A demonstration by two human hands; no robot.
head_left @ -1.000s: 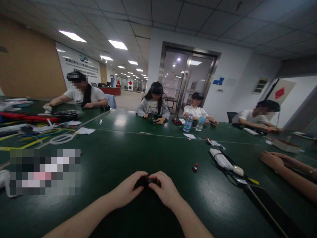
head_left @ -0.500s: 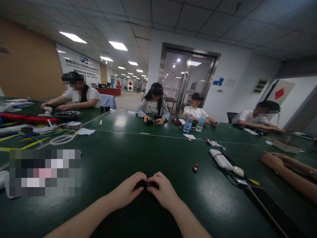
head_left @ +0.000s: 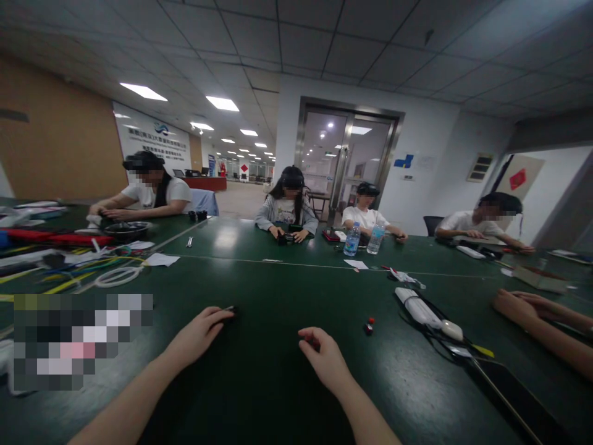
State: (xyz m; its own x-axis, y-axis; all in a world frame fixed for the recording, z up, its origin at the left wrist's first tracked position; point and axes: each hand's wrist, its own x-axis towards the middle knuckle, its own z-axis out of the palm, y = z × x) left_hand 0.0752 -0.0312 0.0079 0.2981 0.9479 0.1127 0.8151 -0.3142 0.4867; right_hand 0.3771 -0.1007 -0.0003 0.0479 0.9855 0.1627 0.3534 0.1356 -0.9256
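Note:
My left hand reaches forward over the dark green table. Its fingers are closed on a small dark object, which pokes out past the fingertips; its kind is too small to tell. Apart from it, my right hand is held low over the table, fingers curled towards the thumb. Whatever may be inside those fingers is hidden. To the right of that hand sits a small item with a red-orange top.
A white power strip with black cables lies at the right, near another person's hands. Cables and tools crowd the left. Two water bottles stand farther back. Several people sit around the table.
My hands, together on a small dark thing before, have separated. The left moved left and forward with the dark object; the right shifted slightly right. The view tilted up a little.

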